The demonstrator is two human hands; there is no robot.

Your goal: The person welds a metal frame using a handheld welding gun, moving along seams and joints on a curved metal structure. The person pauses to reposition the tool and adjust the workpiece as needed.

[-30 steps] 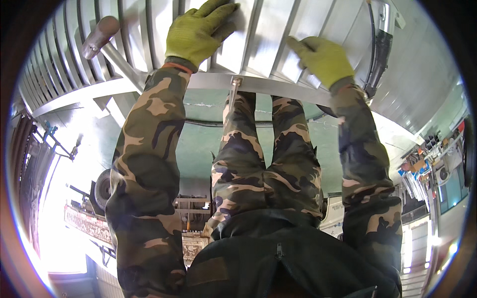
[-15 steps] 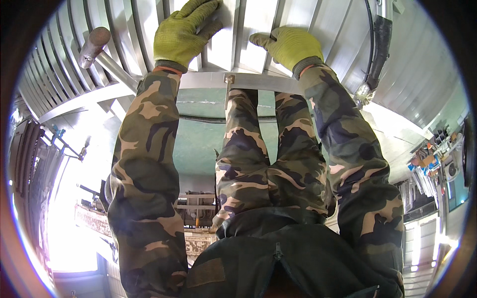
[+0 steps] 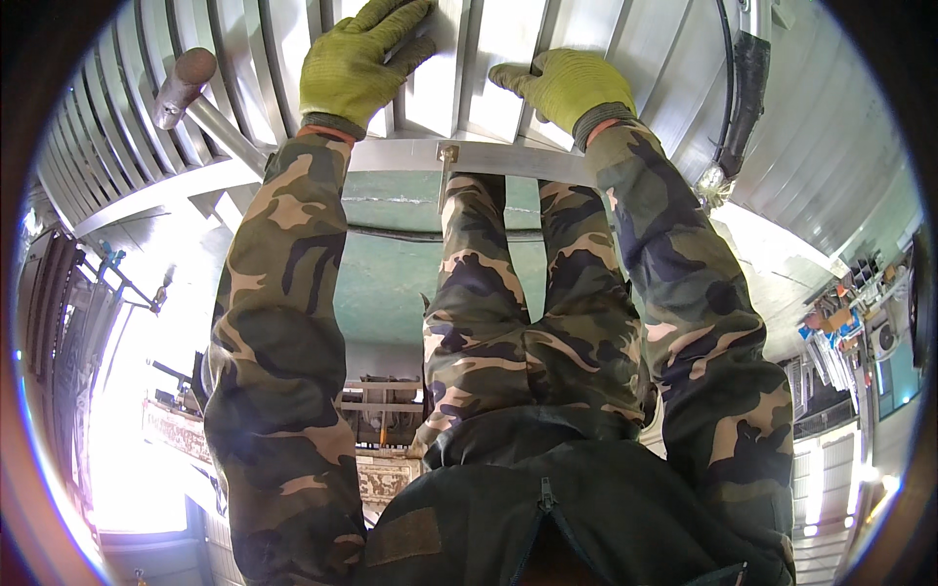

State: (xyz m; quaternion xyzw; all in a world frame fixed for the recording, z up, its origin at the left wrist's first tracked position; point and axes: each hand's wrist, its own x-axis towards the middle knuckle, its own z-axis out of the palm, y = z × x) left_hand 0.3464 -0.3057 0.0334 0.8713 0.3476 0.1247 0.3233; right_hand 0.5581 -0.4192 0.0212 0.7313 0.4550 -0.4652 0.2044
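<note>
My left hand (image 3: 357, 68), in a yellow-green glove, rests on bright metal slats (image 3: 486, 68) with its fingers stretched out and the thumb apart. To the right, my right hand (image 3: 576, 88) wears a matching glove and lies on the same slats. Its thumb points left, away from the other fingers, which are partly hidden by foreshortening. Neither hand shows a tool in it. A mallet (image 3: 184, 88) with a worn brown cylindrical head lies left of my left hand, its metal handle running toward my left forearm.
A curved-looking metal rail (image 3: 391, 156) edges the slats on my side, with a small bolt-like fitting (image 3: 447, 153). Further right stands a black-wrapped tool handle with a cable (image 3: 749, 93). Racks of metal parts (image 3: 63, 293) stand far left; assorted materials (image 3: 840, 327) lie far right.
Both hands keep almost the same place on the slats. My left forearm has shifted slightly to the left; the mallet has not visibly been moved.
</note>
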